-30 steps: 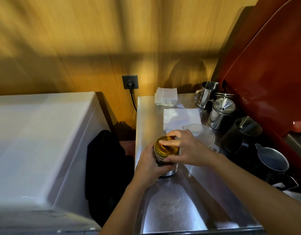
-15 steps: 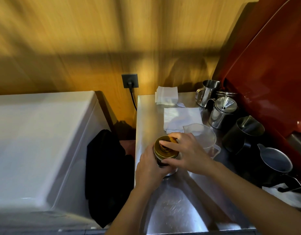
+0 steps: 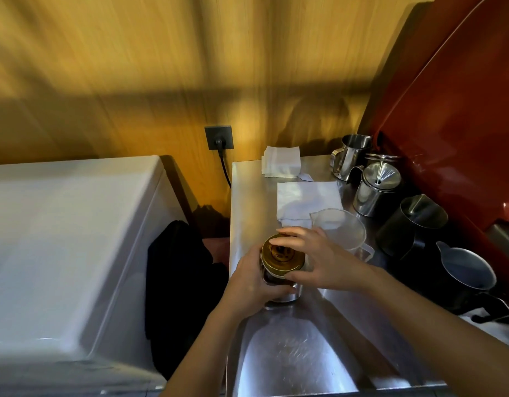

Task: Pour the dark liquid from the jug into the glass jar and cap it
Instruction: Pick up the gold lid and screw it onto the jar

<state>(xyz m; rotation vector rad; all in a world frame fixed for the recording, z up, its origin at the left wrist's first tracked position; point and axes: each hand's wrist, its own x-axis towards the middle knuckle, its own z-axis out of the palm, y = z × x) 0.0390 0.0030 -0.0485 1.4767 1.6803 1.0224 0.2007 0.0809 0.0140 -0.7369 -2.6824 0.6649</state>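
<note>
Head view, item: glass jar [image 3: 279, 285], upright on worktop [image 3: 290, 353], dark liquid inside. Left hand [image 3: 251, 285] wraps its body; right hand [image 3: 319, 260] pinches gold lid [image 3: 281, 257], fingers rotated round since a second ago. Jug [image 3: 343, 229] behind, apparently empty. Judged: capping nearly done.

The jar [image 3: 279, 279] is standing on the counter [image 3: 290, 353] between the left hand [image 3: 251, 285] and the right hand [image 3: 319, 260]. The jug [image 3: 343, 229] is sitting just behind the right hand. Four metal pitchers [image 3: 413, 224] are standing further right.
</note>
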